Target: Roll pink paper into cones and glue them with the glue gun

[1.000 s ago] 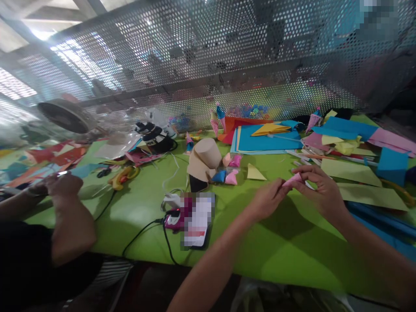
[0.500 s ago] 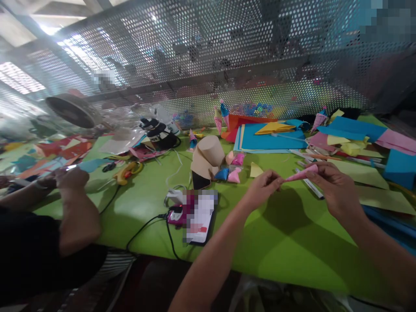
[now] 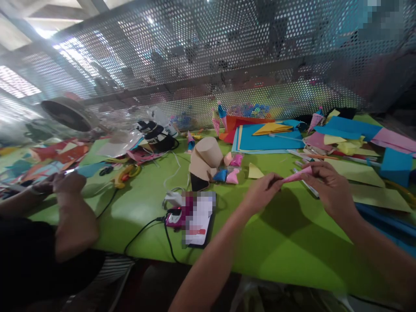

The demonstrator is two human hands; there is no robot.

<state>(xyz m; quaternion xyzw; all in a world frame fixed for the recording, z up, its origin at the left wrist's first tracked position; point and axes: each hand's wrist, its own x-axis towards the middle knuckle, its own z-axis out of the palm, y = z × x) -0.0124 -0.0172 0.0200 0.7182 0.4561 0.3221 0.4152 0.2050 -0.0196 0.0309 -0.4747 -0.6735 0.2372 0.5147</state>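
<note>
A slim pink paper cone [image 3: 296, 175] is held between my two hands, above the green table [image 3: 276, 255]. My left hand [image 3: 264, 190] pinches its narrow tip. Around its wider end close the fingers of my right hand [image 3: 329, 186]. A small yellow paper piece [image 3: 255, 171] lies just beyond my left hand. Close by are pink and blue clay packets [image 3: 232, 176] beside a beige paper roll [image 3: 206, 158]. Under my right hand, a white pen-like stick [image 3: 311, 189] lies partly hidden.
A phone [image 3: 199, 219] and a purple power strip [image 3: 175, 219] with cables lie left of my forearm. Blue paper sheets [image 3: 276, 141] are stacked behind my hands; pale yellow sheets [image 3: 357, 173] lie to the right. At the left, a co-worker's hands [image 3: 66, 182] work over paper scraps.
My left hand has closed further over the cone's tip, and less of the cone shows between my hands. The whole view has shifted slightly.
</note>
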